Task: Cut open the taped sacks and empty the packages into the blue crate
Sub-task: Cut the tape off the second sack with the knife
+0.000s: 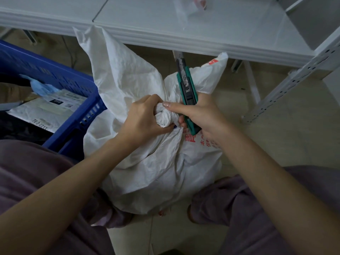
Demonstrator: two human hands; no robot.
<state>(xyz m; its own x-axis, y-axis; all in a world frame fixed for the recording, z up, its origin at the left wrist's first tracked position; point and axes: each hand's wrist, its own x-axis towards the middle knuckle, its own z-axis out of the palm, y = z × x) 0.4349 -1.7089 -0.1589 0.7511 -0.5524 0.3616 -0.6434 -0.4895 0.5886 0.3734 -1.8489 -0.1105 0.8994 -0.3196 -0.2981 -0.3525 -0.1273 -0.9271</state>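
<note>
Nearest, purple trouser legs (pixel 257 208) at the lower corners, with bare forearms (pixel 266 172) reaching forward over them. Between the knees, on the tiled floor (pixel 276 126), a white sack (pixel 156 172), crumpled, with red print on its right side. Grips the sack's twisted neck (pixel 163 117) with the left hand (pixel 145 116), fingers curled tight round the bunched material. Holds a green knife (pixel 187 96) in the right hand (pixel 202 116), fingers wrapped round the handle, thumb stretched left to touch the neck. Points the knife up and away, blade (pixel 179 59) extended, smeared with whitish residue, well above the neck. Beyond the hands, loose sack flaps rising toward the table edge. To the left, just beside the sack, a blue crate (pixel 60 74) with slotted walls; inside it, white packages (pixel 49 107) with printed labels and a pale blue pouch (pixel 42 87). Farther off, a white table (pixel 147 21) across the top, with clear film (pixel 184 15) lying on it. At the right, a white perforated shelf post (pixel 294 80).
</note>
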